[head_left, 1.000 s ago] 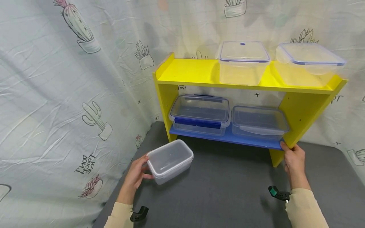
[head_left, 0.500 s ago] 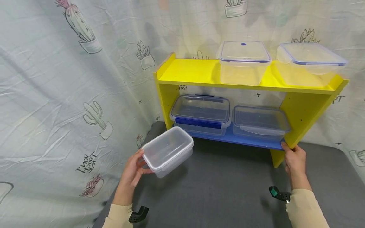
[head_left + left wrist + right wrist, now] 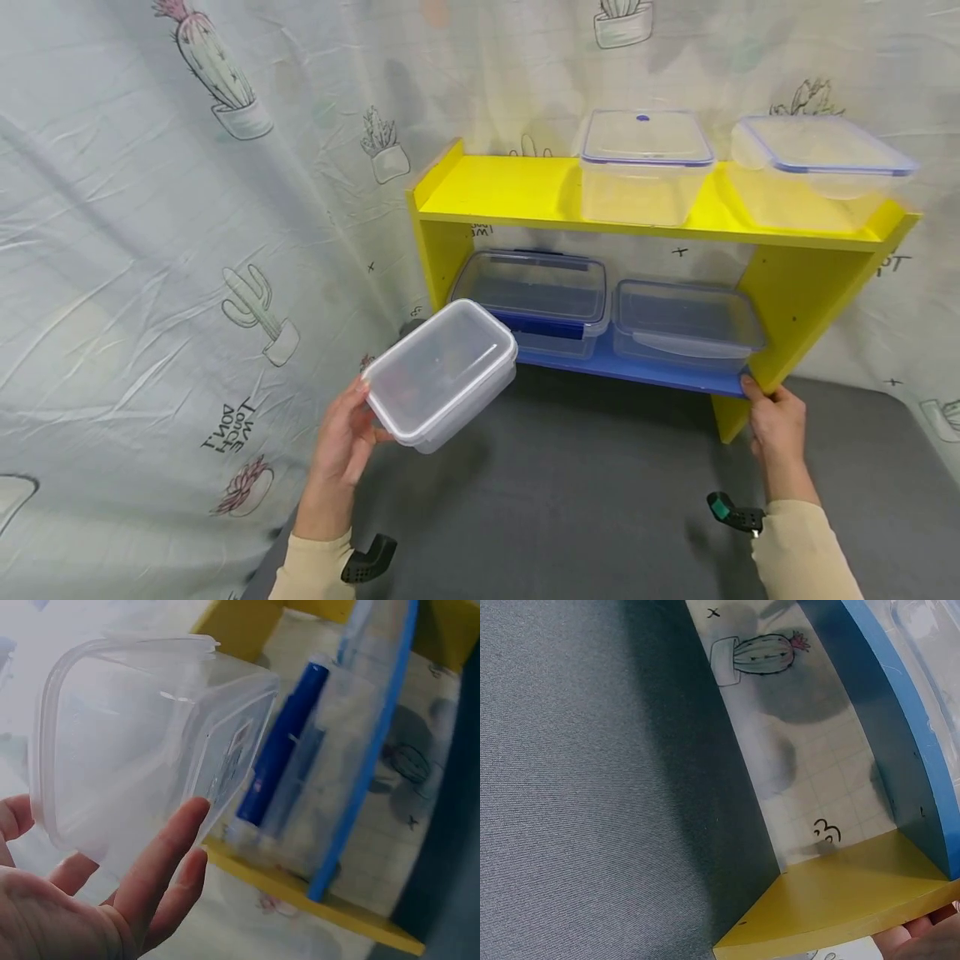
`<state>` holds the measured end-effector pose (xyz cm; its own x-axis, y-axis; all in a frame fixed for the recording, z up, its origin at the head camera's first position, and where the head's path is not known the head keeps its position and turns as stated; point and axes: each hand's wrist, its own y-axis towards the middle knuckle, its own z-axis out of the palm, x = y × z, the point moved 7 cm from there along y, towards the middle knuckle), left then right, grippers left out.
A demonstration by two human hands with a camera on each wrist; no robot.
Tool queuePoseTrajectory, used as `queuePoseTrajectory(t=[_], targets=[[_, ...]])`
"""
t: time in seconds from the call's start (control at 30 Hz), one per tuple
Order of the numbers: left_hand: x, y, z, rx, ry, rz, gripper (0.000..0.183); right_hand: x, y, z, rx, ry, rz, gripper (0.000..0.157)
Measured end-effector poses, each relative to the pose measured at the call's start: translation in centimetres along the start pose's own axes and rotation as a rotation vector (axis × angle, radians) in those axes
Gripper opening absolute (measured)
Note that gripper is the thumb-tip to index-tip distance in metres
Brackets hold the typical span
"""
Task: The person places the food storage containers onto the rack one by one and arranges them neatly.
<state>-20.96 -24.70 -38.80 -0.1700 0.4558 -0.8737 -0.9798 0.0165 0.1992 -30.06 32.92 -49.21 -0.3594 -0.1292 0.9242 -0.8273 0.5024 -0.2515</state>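
Note:
A clear plastic food container with a whitish lid is held up and tilted in front of the shelf's left end. My left hand grips its near left end, thumb by the lid's rim and fingers under the base, as the left wrist view shows the container from below. At the right end of the yellow and blue shelf unit, my right hand grips the lower corner. Its thumb lies at the blue board's edge, and the fingers go behind the yellow side panel.
On the blue board sit a large blue-clipped container and a lower container. The yellow top board bears a tall container and a wide container. A grey tabletop lies below; a cactus-print curtain hangs behind and left.
My left hand has raised the food container from low over the tabletop, so it now overlaps the large blue-clipped container in the head view. My right hand stays at the shelf corner.

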Motion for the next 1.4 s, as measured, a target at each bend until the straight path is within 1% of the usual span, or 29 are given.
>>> queuePoseTrajectory(t=[0.13, 0.27, 0.37, 0.47, 0.6, 0.77, 0.87, 1.17, 1.4], targets=[[-1.2, 0.1, 1.2, 0.043, -0.011, 0.044, 0.034, 0.1, 0.0, 0.1, -0.011, 0.005, -0.009, 0.06], [-2.4, 0.7, 2.1, 0.057, -0.011, 0.083, 0.032, 0.0, 0.0, 0.1, -0.012, 0.017, -0.01, 0.06], [-3.2, 1.1, 2.5, 0.042, -0.012, 0.109, 0.03, 0.0, 0.0, 0.1, -0.011, 0.02, -0.008, 0.059], [-3.9, 1.4, 2.9, 0.007, -0.008, 0.127, 0.029, -0.1, 0.0, 0.1, -0.017, 0.021, -0.008, 0.059], [-4.9, 2.0, 3.7, -0.026, -0.032, 0.153, 0.029, -0.2, 0.2, 0.0, -0.013, 0.031, -0.007, 0.056], [-5.7, 2.5, 4.8, -0.028, -0.078, 0.195, 0.027, -0.2, 0.4, -0.1, -0.004, 0.051, -0.009, 0.056], [-6.0, 2.8, 5.5, -0.043, -0.08, 0.212, 0.025, -0.1, 0.5, 0.0, -0.002, 0.052, -0.015, 0.058], [-7.0, 3.5, 6.9, -0.063, -0.188, 0.227, 0.02, -0.1, 0.4, 0.1, -0.008, 0.035, -0.018, 0.059], [-7.8, 4.7, 8.3, -0.088, -0.166, 0.247, 0.02, -0.1, 0.4, 0.1, -0.007, 0.064, -0.019, 0.056]])
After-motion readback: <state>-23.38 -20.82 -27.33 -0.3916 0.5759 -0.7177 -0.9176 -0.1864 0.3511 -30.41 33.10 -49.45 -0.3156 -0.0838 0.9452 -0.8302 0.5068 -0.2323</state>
